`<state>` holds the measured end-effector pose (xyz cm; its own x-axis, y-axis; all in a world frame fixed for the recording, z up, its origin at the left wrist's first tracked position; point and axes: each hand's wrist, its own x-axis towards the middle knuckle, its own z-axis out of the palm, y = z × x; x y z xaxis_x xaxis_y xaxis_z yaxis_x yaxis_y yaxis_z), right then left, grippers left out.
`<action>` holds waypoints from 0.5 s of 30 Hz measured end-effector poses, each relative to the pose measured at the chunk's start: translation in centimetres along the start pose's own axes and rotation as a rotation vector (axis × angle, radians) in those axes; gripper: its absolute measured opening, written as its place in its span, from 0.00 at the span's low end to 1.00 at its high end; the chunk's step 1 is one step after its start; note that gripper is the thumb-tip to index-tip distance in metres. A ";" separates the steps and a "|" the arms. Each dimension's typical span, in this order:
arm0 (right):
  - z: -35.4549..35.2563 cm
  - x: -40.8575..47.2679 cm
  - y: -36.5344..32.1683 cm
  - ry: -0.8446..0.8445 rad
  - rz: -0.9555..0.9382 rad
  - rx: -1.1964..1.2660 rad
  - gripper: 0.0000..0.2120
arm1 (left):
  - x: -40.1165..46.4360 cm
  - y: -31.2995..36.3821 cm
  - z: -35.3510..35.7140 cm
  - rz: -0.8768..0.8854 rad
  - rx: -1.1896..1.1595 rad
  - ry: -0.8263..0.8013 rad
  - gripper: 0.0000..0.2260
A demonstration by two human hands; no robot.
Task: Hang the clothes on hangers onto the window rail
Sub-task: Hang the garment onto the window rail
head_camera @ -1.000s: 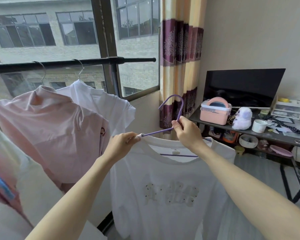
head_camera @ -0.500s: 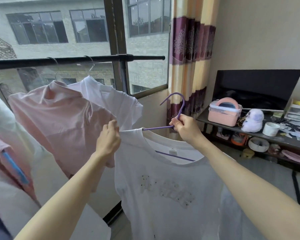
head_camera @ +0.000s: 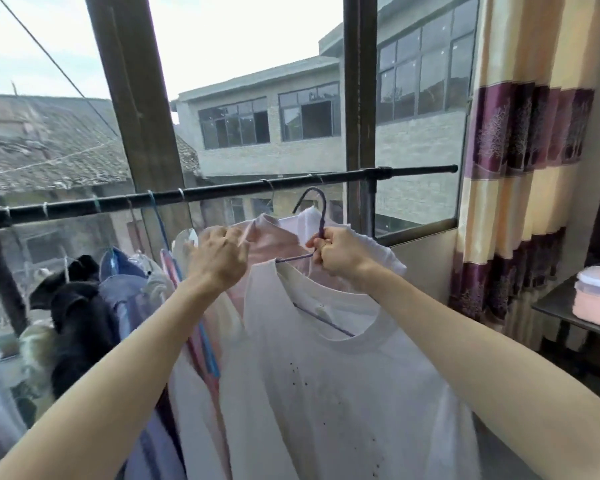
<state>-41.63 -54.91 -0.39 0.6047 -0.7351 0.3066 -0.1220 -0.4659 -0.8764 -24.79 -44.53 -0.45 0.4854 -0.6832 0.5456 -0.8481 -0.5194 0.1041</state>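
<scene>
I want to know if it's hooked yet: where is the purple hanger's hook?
The purple hanger's hook sits centre frame, just below the black rail and not over it, above the right hand gripping its neck.

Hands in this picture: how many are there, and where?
2. The right hand grips the purple hanger carrying the white T-shirt, just below the rail. The left hand, fingers curled, is beside it among the hung clothes; what it grips is unclear.

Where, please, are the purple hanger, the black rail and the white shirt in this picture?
purple hanger (head_camera: 321,206), head view, on its hook's curved shaft.
black rail (head_camera: 222,192), head view, on a bare stretch of the bar.
white shirt (head_camera: 343,393), head view, on its chest.
</scene>
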 end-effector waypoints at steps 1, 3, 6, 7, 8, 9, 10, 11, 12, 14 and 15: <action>0.7 0.7 -0.7 -0.006 0.013 0.038 0.13 | -0.1 -0.8 0.0 -0.013 0.048 -0.035 0.19; 2.2 2.4 -2.9 -0.041 0.013 0.105 0.11 | -0.3 -2.9 0.1 -0.040 0.117 -0.107 0.20; 4.2 4.9 -5.0 -0.058 -0.033 0.128 0.10 | -0.8 -5.3 1.3 -0.034 0.138 -0.195 0.21; 4.9 5.7 -5.5 -0.055 -0.053 0.124 0.10 | -0.9 -5.8 1.6 -0.034 0.126 -0.207 0.21; 5.8 6.6 -6.0 -0.057 -0.074 0.114 0.11 | -1.0 -6.2 1.7 -0.035 0.112 -0.206 0.21; 6.8 7.4 -6.5 -0.062 -0.089 0.103 0.11 | -1.2 -6.6 1.8 -0.030 0.110 -0.195 0.20; 7.7 8.2 -6.9 -0.063 -0.102 0.086 0.11 | -1.4 -6.8 1.8 -0.014 0.118 -0.169 0.20; 8.9 8.9 -7.3 -0.075 -0.113 0.067 0.11 | -1.7 -7.1 1.9 -0.003 0.124 -0.143 0.19; 9.5 9.5 -7.6 -0.078 -0.128 0.044 0.11 | -1.8 -6.9 1.8 0.012 0.124 -0.115 0.19; 11.4 10.7 -8.1 -0.106 -0.137 0.024 0.11 | -1.8 -7.6 1.9 0.013 0.124 -0.095 0.19; 12.1 11.1 -8.2 -0.112 -0.141 0.020 0.12 | -1.8 -7.8 2.0 0.017 0.128 -0.088 0.18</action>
<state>-24.41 -53.36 5.71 0.6989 -0.6032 0.3844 -0.0150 -0.5497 -0.8353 -18.61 -40.31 -3.90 0.4925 -0.7318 0.4710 -0.8253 -0.5646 -0.0141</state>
